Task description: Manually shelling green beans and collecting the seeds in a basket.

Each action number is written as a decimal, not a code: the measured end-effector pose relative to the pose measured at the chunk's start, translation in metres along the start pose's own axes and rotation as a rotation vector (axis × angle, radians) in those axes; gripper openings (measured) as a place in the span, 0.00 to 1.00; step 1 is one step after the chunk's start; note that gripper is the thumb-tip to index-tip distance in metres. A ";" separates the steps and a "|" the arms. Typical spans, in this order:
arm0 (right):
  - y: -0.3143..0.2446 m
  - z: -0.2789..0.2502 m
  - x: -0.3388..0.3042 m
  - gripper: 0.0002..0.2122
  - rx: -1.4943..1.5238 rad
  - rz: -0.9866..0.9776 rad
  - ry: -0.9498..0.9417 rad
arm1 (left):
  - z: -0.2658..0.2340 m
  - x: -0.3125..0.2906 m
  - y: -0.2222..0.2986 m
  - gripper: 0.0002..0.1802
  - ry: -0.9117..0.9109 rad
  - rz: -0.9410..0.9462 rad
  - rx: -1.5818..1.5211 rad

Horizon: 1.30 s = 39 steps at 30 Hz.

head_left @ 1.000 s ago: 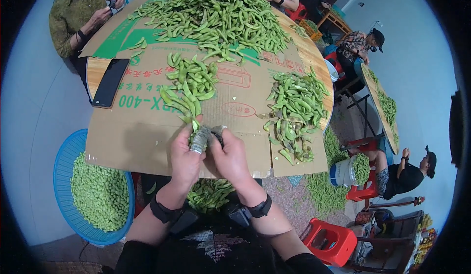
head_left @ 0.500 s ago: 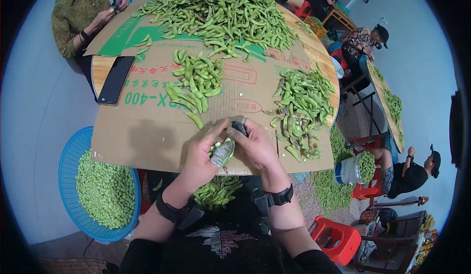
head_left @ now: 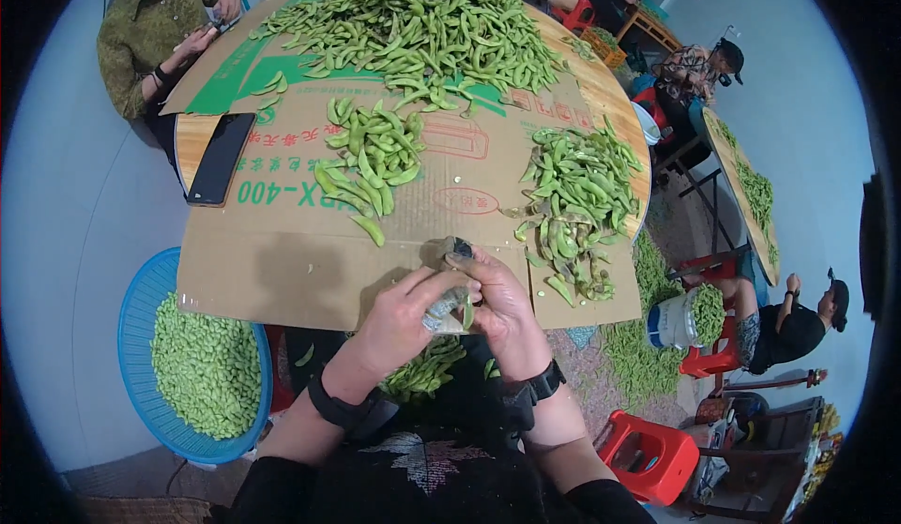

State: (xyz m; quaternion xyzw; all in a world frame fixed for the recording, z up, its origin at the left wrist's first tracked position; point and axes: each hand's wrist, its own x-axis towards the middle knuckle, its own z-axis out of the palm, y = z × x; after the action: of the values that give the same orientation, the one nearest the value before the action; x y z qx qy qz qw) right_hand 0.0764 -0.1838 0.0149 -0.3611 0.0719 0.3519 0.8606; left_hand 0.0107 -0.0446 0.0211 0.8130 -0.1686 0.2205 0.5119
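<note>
Over the near edge of the cardboard, my two hands are together. A green bean pod (head_left: 468,314) shows between them. My left hand (head_left: 399,322) is closed on the pod, with a grey wrapping on a finger. My right hand (head_left: 504,303) is closed against the same pod from the other side, a dark covering on one fingertip. My fingers partly hide the pod. Beyond my hands lies a small heap of bean pods (head_left: 377,153); to the right is a pile of pods and darker husks (head_left: 574,186). More pods (head_left: 422,366) lie below the table edge, near my lap.
A blue basket (head_left: 129,336) of shelled beans stands at lower left. A large pod heap (head_left: 422,31) covers the table's far side. A phone (head_left: 221,160) lies at left. Red stool (head_left: 649,458), white bucket (head_left: 668,323) and other people working are around.
My hands have drawn closer together. My left fingers have curled over toward the right hand, and a pod now shows upright between them. The view has shifted slightly.
</note>
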 end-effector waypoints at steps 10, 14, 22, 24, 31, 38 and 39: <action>-0.023 0.007 0.020 0.04 0.264 -0.388 0.384 | -0.003 -0.009 -0.029 0.08 0.185 -0.525 -0.616; -0.041 0.024 -0.011 0.07 -0.127 -0.565 0.254 | -0.024 0.001 -0.024 0.05 0.272 -0.692 -1.154; -0.036 0.009 -0.011 0.08 -1.396 -0.396 0.141 | -0.104 -0.060 -0.009 0.12 0.600 -0.687 -0.812; -0.035 0.013 -0.007 0.09 -1.370 -0.351 0.103 | -0.136 -0.084 0.003 0.11 0.623 -0.634 -0.321; -0.016 0.016 0.021 0.10 -1.539 -0.576 0.050 | -0.198 -0.124 0.038 0.15 -0.254 -0.449 1.305; -0.006 0.025 0.011 0.09 -1.417 -0.532 0.016 | -0.038 -0.095 -0.036 0.11 -0.565 -0.213 -0.097; -0.005 0.024 0.010 0.09 -1.416 -0.531 0.023 | -0.003 -0.096 -0.059 0.12 -0.629 -0.272 -0.154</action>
State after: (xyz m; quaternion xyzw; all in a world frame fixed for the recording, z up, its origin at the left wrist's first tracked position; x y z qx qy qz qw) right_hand 0.0843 -0.1641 0.0315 -0.8365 -0.2517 0.0911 0.4782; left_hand -0.0418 -0.0124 -0.0737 0.8153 -0.2242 -0.1246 0.5192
